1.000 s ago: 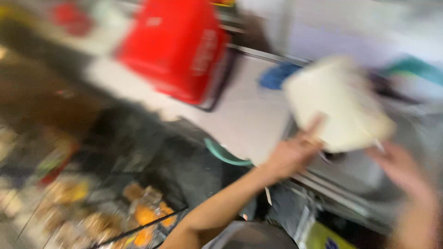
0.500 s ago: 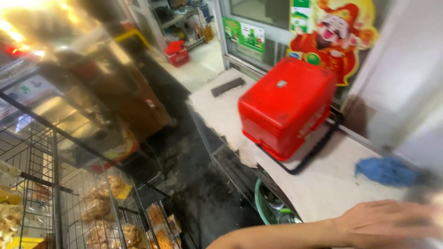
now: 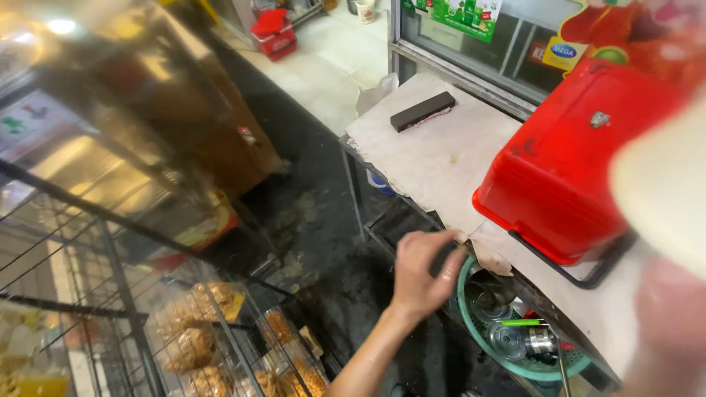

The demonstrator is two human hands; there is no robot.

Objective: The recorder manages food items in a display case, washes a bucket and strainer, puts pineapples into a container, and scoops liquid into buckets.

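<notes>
Left hand [image 3: 423, 268] was loosely open, gripping nothing, fingers [image 3: 450, 278] at the surface [image 3: 441, 158] edge right above the green basket [image 3: 471, 309]. Right hand [image 3: 673, 331] was a blur under a white tub [image 3: 662, 191]; couldn't tell its grip.

Bright, uneven light with blur at the edges

Glare from a lamp [image 3: 61, 26] washes the far left; the dark wet floor [image 3: 323, 220] stays dim, and a pale blurred round object [image 3: 662, 191] smears out of focus at near right.
</notes>
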